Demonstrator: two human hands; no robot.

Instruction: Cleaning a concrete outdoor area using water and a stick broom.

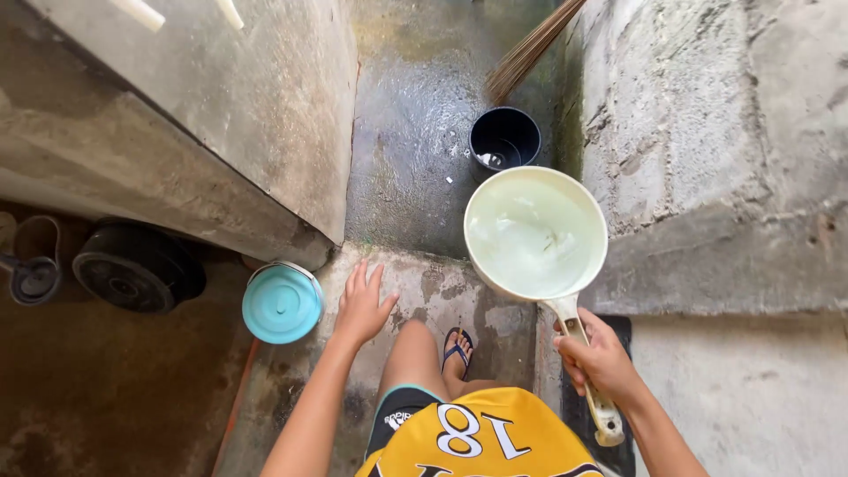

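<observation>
Right hand [601, 358] grips water dipper [535, 233]; broom [530, 49] cut off above

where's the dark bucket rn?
Head view, upper centre-right: the dark bucket stands on the wet floor beside the block wall, just beyond the water-filled dipper and under the broom bristles.

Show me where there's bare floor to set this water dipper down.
Bare wet floor lies between the grey wall and the black bucket. The concrete step is free between the left hand and the dipper held by the right hand. It's crowded left: teal lid and black round thing.
</observation>
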